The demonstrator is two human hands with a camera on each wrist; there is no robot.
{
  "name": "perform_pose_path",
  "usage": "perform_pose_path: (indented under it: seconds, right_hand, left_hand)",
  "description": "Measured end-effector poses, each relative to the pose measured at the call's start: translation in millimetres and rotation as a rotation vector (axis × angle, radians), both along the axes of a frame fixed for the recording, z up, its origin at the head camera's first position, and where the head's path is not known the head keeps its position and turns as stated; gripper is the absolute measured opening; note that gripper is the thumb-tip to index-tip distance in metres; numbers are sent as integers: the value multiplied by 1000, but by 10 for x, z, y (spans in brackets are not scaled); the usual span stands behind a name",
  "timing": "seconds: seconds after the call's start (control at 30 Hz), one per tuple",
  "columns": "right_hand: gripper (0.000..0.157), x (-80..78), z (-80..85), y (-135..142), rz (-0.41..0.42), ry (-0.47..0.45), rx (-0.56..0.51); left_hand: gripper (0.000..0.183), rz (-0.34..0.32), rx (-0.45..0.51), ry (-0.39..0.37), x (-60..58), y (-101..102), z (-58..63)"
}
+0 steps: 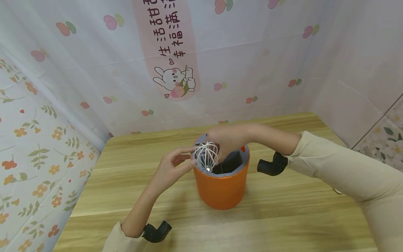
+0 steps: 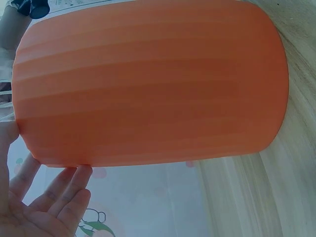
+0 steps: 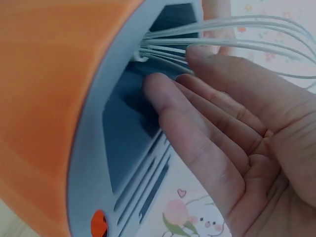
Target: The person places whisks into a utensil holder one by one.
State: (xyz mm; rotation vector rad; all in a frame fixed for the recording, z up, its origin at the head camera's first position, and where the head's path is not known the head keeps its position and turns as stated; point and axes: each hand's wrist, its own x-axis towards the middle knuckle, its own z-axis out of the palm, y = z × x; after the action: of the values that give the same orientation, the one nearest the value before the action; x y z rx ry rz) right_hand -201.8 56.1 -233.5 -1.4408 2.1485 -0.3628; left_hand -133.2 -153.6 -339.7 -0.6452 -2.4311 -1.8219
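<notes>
An orange utensil holder (image 1: 221, 190) with a grey slotted insert (image 3: 89, 148) stands upright on the wooden table. A whisk (image 1: 206, 155) with white wires leans at the left part of its opening, wire loops up; its lower end is hidden inside. My left hand (image 1: 171, 169) touches the holder's left side near the rim, thumb and extended fingertips against it. Over the opening, my right hand (image 3: 237, 133) has its fingers loosely bent beside the whisk's wires, with nothing between them. One fingertip overlaps the wires in the right wrist view.
The table (image 1: 126, 196) runs back to a white printed curtain (image 1: 239, 63). Another floral curtain (image 1: 41, 150) hangs along the left. A black wrist device (image 1: 157, 231) sits at the left cuff, another (image 1: 273, 164) at the right.
</notes>
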Motion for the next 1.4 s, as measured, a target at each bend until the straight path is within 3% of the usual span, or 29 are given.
perform_pose_path:
  seconds: [0.13,0.4,0.5,0.6,0.67,0.83,1.1,1.4]
  right_hand:
    - [8,-2,22,59,-37,15,37]
    - [9,-9,46,153,-29,8,-10]
    - [3,-10,78,194,-70,-67,-29]
    - [11,-2,137,261,-145,-121,-37]
    - [16,0,170,330,-191,-125,-53]
    - [18,-48,203,621,-280,-100,-123]
    - [24,-155,90,1200,-431,-107,-184]
    - [33,-168,-165,1868,-560,-107,-185]
  left_hand:
    - [33,-2,3,-16,9,12,21]
    - [34,0,4,-47,131,71,232]
    - [34,10,-3,-52,143,67,239]
    - [33,19,-7,-62,145,58,229]
    - [33,18,-3,-62,109,30,156]
    - [34,5,7,-53,26,-26,-9]
    - [33,-8,14,-41,152,47,209]
    - [34,-19,0,-19,138,81,249]
